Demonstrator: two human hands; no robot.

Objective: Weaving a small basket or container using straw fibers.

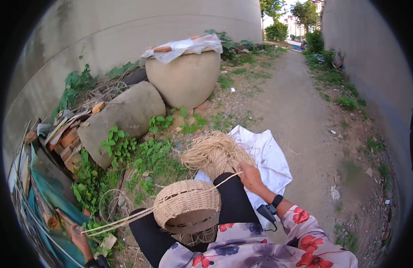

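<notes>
A round woven basket (pixel 179 198) of pale straw-coloured cord rests on its side between my knees, its opening toward me. From its left side, straw-coloured cord strands (pixel 121 222) run taut to my left hand (pixel 80 241), held out low at the left with its fingers closed on them. My right hand (pixel 252 177) pinches a cord that crosses the basket's top, just above my right knee. Beyond that hand, a large loose bundle of the same cord (pixel 215 154) lies partly on a white cloth sack (pixel 275 167).
A large clay pot (pixel 184 80) covered with plastic sheeting stands ahead, beside a toppled rough cylinder (pixel 123 118). Bricks (pixel 70 143), sticks and green netting (pixel 48 192) crowd the left. Weeds (pixel 155 158) grow nearby. A dirt path (pixel 295 102) runs between two walls.
</notes>
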